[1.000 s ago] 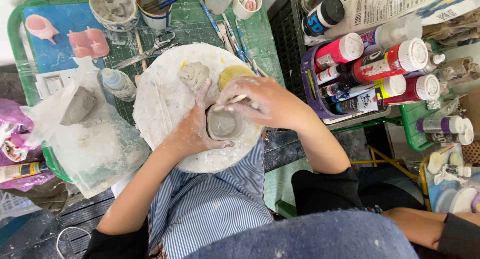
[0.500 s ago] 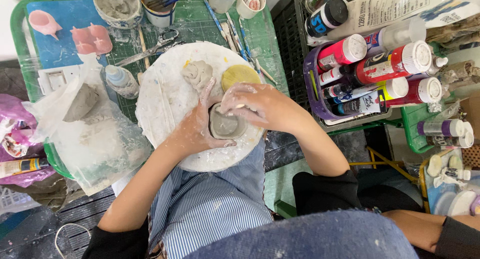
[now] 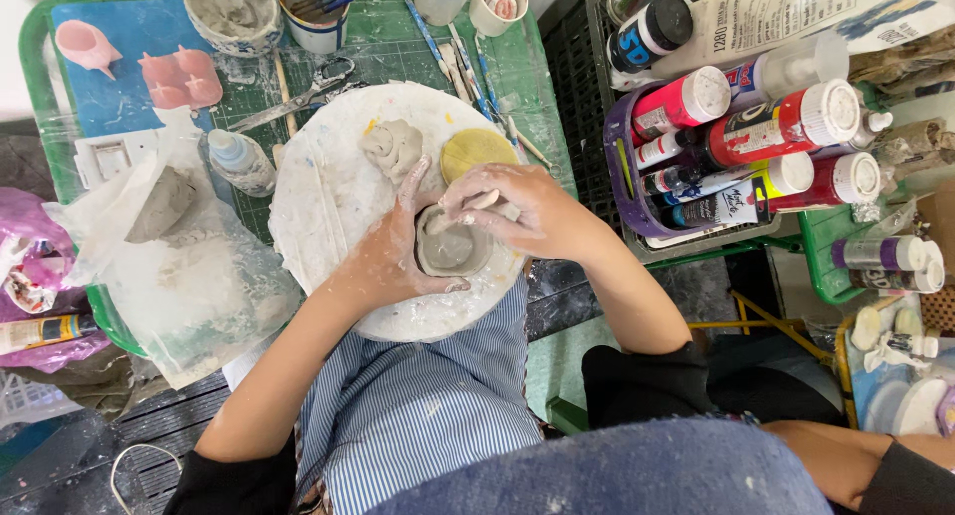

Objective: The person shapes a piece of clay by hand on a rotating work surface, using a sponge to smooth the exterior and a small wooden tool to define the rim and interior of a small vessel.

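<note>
A small grey clay pot (image 3: 453,248) sits on a round white board (image 3: 328,206) smeared with clay. My left hand (image 3: 383,261) cups the pot's left side, with the fingers wrapped around its wall. At the pot's far rim, my right hand (image 3: 522,214) pinches what looks like a small pale stick tool (image 3: 489,203) and presses it against the rim. Both hands are coated with wet clay. A lump of grey clay (image 3: 391,147) and a round yellow sponge (image 3: 477,149) lie on the board just beyond the pot.
A green cutting mat (image 3: 398,47) holds brushes, scissors (image 3: 298,92), a small spray bottle (image 3: 239,162), cups and pink moulds (image 3: 179,75). A plastic bag with clay (image 3: 164,241) lies on the left. A purple basket of paint bottles (image 3: 736,137) stands on the right.
My right hand has shifted from over the pot to its far rim, so the pot's inside now shows. My left hand still cups the pot.
</note>
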